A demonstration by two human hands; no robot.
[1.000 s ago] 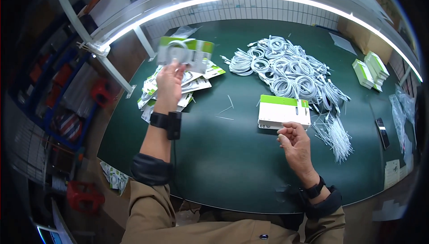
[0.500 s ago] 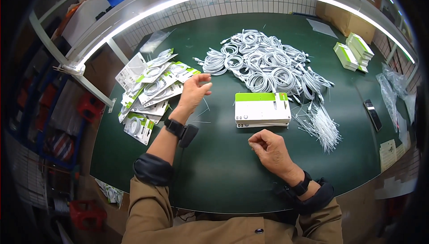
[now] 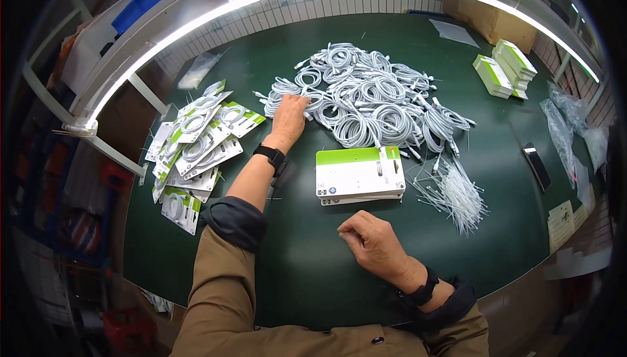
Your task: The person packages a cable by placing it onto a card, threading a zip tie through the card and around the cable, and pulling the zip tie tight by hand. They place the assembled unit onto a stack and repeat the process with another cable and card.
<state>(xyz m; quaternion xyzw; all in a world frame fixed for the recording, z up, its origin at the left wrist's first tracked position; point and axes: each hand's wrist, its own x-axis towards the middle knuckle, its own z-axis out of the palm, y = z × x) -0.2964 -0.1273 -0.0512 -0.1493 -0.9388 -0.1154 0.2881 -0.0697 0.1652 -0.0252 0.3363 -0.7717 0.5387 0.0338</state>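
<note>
Two bare hands are seen in the head view, over a dark green table (image 3: 307,285). The left hand (image 3: 289,120) is at the left end of a heap of white coiled cables (image 3: 385,99), which lies near the middle of the table, toward its far edge. Its fingers are bent over the nearest coils and seem to touch them; the fingertips are partly hidden, so I cannot tell whether they are clamped on a coil or only rest there.

The right hand (image 3: 373,243) is near the front edge of the table. Its fingers are curled inward and the thumb is close to the fingertips, with nothing visible between them. Just beyond this hand lies a stack of white and green cards (image 3: 353,175), between it and the cables, apart from the hand.

To the right of the stack is a loose bunch of thin white ties (image 3: 454,194). Along the left edge of the table lies an untidy pile of cards with coiled cables (image 3: 196,145). At the far right corner are small white and green stacks (image 3: 493,77), and by the right edge lies a black phone (image 3: 537,167).
</note>
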